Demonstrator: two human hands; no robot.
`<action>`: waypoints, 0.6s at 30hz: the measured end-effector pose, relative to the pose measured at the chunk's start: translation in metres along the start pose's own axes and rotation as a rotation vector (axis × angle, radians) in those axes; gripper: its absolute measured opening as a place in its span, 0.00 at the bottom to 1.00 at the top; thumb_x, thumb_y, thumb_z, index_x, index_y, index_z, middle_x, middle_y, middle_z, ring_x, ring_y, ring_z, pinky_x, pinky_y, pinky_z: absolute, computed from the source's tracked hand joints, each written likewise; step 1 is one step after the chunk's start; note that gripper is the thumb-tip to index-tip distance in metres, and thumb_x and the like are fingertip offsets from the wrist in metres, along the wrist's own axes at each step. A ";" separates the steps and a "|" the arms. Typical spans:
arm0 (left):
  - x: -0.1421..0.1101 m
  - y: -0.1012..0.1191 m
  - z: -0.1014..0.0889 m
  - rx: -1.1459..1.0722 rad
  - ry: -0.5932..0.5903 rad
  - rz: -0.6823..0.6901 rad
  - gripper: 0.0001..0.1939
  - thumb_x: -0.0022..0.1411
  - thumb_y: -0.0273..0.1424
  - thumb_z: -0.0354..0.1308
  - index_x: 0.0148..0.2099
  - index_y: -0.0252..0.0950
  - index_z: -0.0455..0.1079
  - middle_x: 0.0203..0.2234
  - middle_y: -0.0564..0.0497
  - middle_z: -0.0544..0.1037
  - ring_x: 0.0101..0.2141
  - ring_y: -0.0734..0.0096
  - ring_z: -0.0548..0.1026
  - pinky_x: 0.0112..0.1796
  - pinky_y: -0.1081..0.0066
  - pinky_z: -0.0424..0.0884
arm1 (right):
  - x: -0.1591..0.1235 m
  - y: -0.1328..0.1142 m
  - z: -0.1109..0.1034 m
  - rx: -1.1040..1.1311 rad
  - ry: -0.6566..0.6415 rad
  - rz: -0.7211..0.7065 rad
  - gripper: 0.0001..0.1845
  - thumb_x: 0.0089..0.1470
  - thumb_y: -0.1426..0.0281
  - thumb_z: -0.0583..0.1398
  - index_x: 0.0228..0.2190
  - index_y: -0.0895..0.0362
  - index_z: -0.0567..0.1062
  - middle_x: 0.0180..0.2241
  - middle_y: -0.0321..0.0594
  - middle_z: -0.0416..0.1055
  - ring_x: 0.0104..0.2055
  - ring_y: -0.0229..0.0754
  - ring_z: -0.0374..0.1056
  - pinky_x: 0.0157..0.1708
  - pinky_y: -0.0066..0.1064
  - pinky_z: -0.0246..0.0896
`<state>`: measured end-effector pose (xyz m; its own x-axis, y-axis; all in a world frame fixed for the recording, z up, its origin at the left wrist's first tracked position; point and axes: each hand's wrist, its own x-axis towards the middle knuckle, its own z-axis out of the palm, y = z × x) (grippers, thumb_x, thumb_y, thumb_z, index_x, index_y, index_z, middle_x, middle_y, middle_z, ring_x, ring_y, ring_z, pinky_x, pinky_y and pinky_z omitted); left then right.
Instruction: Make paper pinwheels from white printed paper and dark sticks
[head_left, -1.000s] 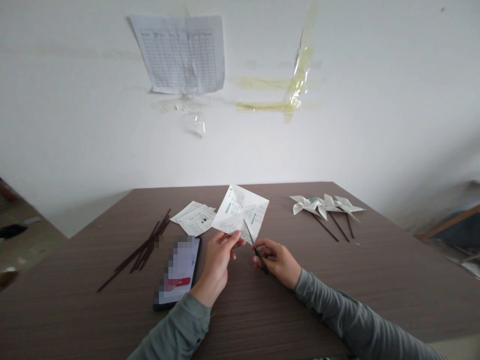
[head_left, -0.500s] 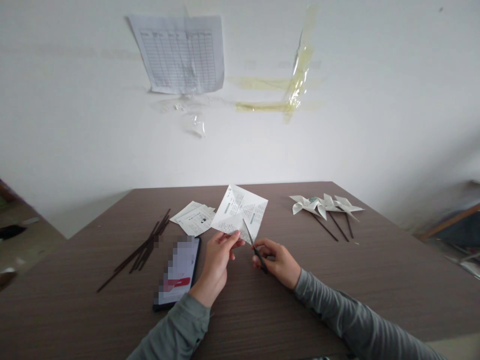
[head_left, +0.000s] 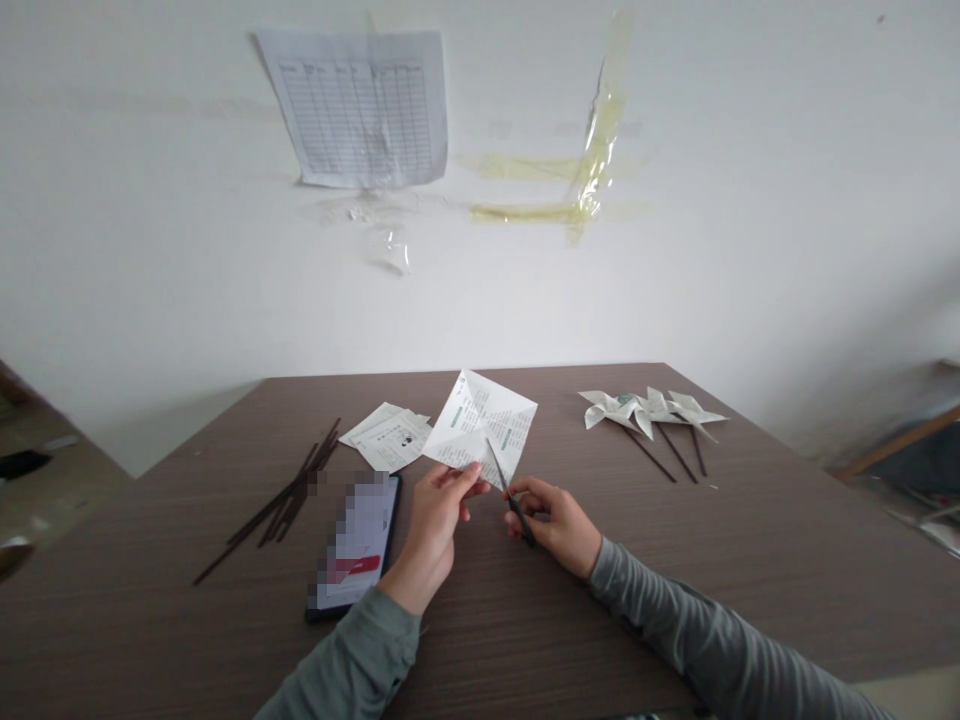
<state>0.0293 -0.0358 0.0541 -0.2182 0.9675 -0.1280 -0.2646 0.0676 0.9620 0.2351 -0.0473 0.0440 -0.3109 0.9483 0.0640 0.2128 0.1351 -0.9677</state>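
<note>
A creased, printed paper square [head_left: 480, 425] is held up over the tabletop [head_left: 675, 585], and its lower edge is pinched in the closed grip of the left hand [head_left: 433, 525], between thumb and fingers. Small black-handled scissors [head_left: 514, 507] are gripped by the right hand [head_left: 555, 525], just below and to the right of the paper square. Their narrow blades are directed up into its lower edge, along a crease. Whether a cut has been made cannot be told from this view.

As far as can be seen, the work is part-way through. To the right of the paper square, 3 finished paper pinwheels [head_left: 649, 412] are laid together, each mounted on a dark stick. To the left of the paper square, loose printed paper sheets [head_left: 390, 438] are lying just beside it, and a bundle of dark sticks [head_left: 289, 490] is lying further off, with none of these sticks yet fitted with paper. A smartphone [head_left: 352, 545] is lying below and to the left of the paper square.
</note>
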 end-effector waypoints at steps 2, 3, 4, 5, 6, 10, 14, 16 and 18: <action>0.000 0.000 0.000 -0.001 0.002 0.000 0.19 0.48 0.39 0.89 0.34 0.39 0.83 0.32 0.45 0.92 0.33 0.56 0.92 0.25 0.74 0.59 | 0.000 -0.001 0.000 0.001 -0.002 0.008 0.37 0.48 0.29 0.82 0.40 0.45 0.87 0.29 0.45 0.88 0.36 0.68 0.89 0.44 0.56 0.88; 0.000 -0.001 0.000 -0.001 0.002 0.001 0.19 0.48 0.39 0.89 0.34 0.39 0.83 0.32 0.45 0.92 0.33 0.56 0.92 0.25 0.74 0.59 | 0.000 -0.001 0.000 0.002 -0.002 0.011 0.37 0.47 0.29 0.83 0.40 0.45 0.87 0.29 0.45 0.88 0.35 0.68 0.89 0.43 0.56 0.88; 0.001 -0.001 0.000 -0.001 0.001 0.003 0.19 0.48 0.39 0.89 0.34 0.39 0.83 0.32 0.45 0.92 0.33 0.56 0.92 0.25 0.74 0.59 | 0.000 -0.002 0.000 0.003 -0.001 0.013 0.38 0.47 0.29 0.83 0.39 0.45 0.87 0.28 0.45 0.88 0.35 0.68 0.88 0.44 0.56 0.88; 0.001 -0.001 0.000 -0.001 0.000 0.003 0.19 0.48 0.39 0.89 0.34 0.39 0.83 0.32 0.45 0.92 0.33 0.57 0.92 0.25 0.74 0.58 | 0.000 -0.001 0.000 0.003 0.000 0.015 0.37 0.46 0.29 0.83 0.39 0.45 0.87 0.28 0.45 0.88 0.35 0.68 0.88 0.44 0.57 0.88; 0.001 -0.001 0.000 -0.001 -0.002 0.002 0.19 0.48 0.40 0.89 0.33 0.39 0.83 0.31 0.46 0.92 0.32 0.57 0.92 0.25 0.74 0.58 | 0.000 -0.001 0.000 0.004 0.002 0.015 0.37 0.46 0.29 0.83 0.39 0.45 0.87 0.28 0.45 0.88 0.35 0.67 0.88 0.45 0.57 0.89; 0.000 0.001 0.001 -0.014 -0.004 -0.005 0.18 0.48 0.39 0.87 0.34 0.38 0.84 0.31 0.46 0.92 0.32 0.58 0.91 0.25 0.75 0.57 | 0.000 0.000 0.000 0.003 0.005 0.010 0.37 0.48 0.30 0.83 0.40 0.46 0.88 0.28 0.45 0.88 0.34 0.67 0.88 0.45 0.57 0.89; -0.001 0.002 0.001 -0.006 -0.017 -0.013 0.17 0.48 0.39 0.86 0.35 0.39 0.85 0.34 0.45 0.93 0.33 0.58 0.92 0.25 0.74 0.57 | 0.001 0.003 -0.001 -0.007 0.007 -0.003 0.35 0.49 0.31 0.83 0.40 0.46 0.88 0.28 0.45 0.88 0.35 0.68 0.89 0.44 0.56 0.89; -0.001 0.002 0.001 -0.004 -0.021 -0.015 0.17 0.49 0.39 0.85 0.36 0.39 0.85 0.35 0.45 0.93 0.34 0.58 0.91 0.25 0.74 0.56 | 0.001 0.004 -0.002 -0.017 0.008 -0.015 0.34 0.49 0.32 0.83 0.39 0.45 0.88 0.28 0.44 0.88 0.34 0.68 0.89 0.45 0.57 0.89; -0.001 0.002 0.002 -0.016 -0.014 -0.013 0.16 0.50 0.39 0.85 0.35 0.40 0.84 0.34 0.45 0.93 0.33 0.59 0.91 0.25 0.74 0.56 | 0.001 0.005 -0.002 -0.033 0.006 -0.023 0.33 0.51 0.33 0.82 0.39 0.45 0.88 0.28 0.44 0.88 0.34 0.66 0.88 0.47 0.58 0.89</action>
<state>0.0307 -0.0364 0.0569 -0.2020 0.9698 -0.1367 -0.2819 0.0761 0.9564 0.2376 -0.0447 0.0402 -0.3102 0.9466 0.0877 0.2362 0.1661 -0.9574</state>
